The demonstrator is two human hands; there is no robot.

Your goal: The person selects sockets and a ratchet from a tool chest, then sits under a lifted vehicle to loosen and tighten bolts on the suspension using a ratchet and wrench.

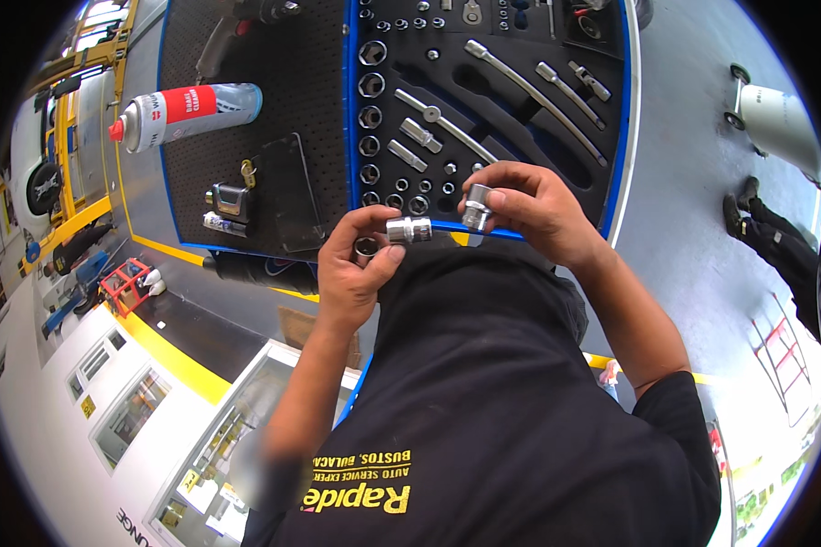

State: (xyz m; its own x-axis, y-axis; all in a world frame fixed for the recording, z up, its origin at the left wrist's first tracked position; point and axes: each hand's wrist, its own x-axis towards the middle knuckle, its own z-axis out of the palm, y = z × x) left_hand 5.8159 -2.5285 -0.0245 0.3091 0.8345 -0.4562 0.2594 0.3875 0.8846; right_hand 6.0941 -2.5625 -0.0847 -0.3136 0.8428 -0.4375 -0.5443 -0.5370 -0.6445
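Observation:
My left hand [348,273] is closed on two chrome sockets. One socket [409,230] is pinched lying sideways between fingers and thumb; a second socket [365,247] sits in the curl of the fingers, its opening showing. Opposite it, my right hand [543,214] grips another chrome socket [476,208] between thumb and fingers, slightly tilted. Both hands are above the near edge of a black foam tool tray [543,137] in a blue-edged drawer. Sockets in a column [370,86], a sliding T-bar [433,115] and a long bar [520,82] lie in its cutouts.
Left of the tray, a black perforated worktop holds a spray can [233,109], a power tool [219,46], a flat black panel [287,196] and a small silver-and-black device [231,200]. A person's legs [780,242] and a pale wheeled drum [775,123] are at the right.

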